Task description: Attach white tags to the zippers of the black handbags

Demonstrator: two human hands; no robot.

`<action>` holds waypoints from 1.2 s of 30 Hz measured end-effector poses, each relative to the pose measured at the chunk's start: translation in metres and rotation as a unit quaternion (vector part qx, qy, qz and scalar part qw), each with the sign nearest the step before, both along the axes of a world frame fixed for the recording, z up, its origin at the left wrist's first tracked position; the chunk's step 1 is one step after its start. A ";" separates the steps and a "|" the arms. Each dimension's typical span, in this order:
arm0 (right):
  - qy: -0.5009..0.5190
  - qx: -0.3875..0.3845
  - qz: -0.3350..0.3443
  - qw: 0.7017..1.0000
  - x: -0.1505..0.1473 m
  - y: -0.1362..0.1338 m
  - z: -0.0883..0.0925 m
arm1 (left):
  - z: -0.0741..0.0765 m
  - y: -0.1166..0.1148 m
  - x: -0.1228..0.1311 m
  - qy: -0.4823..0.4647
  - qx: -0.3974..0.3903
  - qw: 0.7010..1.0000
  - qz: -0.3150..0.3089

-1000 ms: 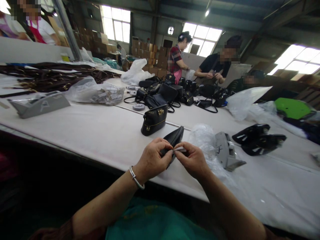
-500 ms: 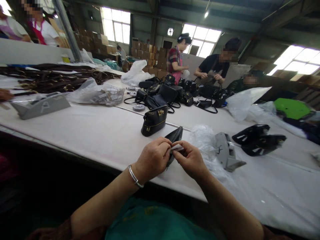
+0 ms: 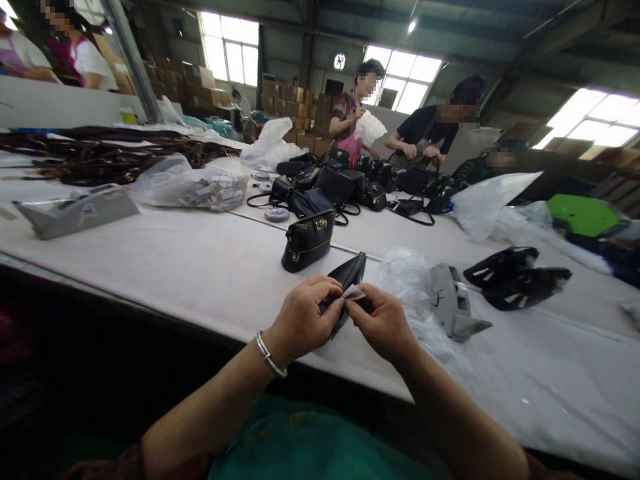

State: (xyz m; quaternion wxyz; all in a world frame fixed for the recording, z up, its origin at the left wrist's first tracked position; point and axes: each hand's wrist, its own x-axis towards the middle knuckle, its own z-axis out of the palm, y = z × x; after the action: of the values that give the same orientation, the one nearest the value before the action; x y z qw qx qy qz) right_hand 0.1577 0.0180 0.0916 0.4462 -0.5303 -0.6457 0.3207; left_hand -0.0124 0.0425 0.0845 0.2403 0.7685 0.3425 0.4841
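Note:
My left hand [image 3: 309,312], with a silver bangle at its wrist, is closed, thumb and fingers pinching a small white paper slip [image 3: 353,293]. My right hand [image 3: 383,319] pinches the same slip from the other side. Just behind and below the fingers is a black leather bag [image 3: 350,268], partly hidden by both hands; its lower part shows between them. Whether the fingers also grip the bag, I cannot tell. A finished-looking black handbag [image 3: 309,240] with gold zip and clasp stands upright on the table a little beyond my left hand.
Clear plastic wrap [image 3: 405,280] and a grey tape dispenser [image 3: 450,300] lie right of my hands, with black bag pieces [image 3: 520,280] beyond. Another grey dispenser [image 3: 83,212] stands left. Black bags [image 3: 340,187] are heaped across the table [image 3: 190,267], where co-workers stand.
My fingers have shifted slightly on the white slip, which now shows more of its face. Across the table, a co-worker has raised a white plastic bag.

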 end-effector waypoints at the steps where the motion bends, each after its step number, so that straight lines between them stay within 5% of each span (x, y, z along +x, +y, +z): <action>1: 0.004 0.001 0.002 1.000 0.000 0.000 0.000 | -0.001 0.000 0.001 0.000 0.001 1.000 0.002; 10: 0.133 -0.049 0.049 0.989 0.002 -0.003 -0.001 | -0.008 -0.005 0.010 -0.018 0.045 0.998 0.050; 27: 0.056 -0.019 -0.058 0.997 0.001 0.000 0.000 | -0.017 -0.014 0.020 -0.060 0.062 0.995 0.056; 36: 0.118 -0.047 -0.026 0.992 0.001 -0.001 -0.002 | -0.019 -0.016 0.022 -0.036 0.101 0.991 0.080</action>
State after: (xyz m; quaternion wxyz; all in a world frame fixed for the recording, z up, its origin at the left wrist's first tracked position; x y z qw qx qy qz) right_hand 0.1592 0.0170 0.0891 0.5022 -0.5252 -0.5589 0.3994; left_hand 0.0098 0.0268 0.0653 0.1341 0.7412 0.3431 0.5612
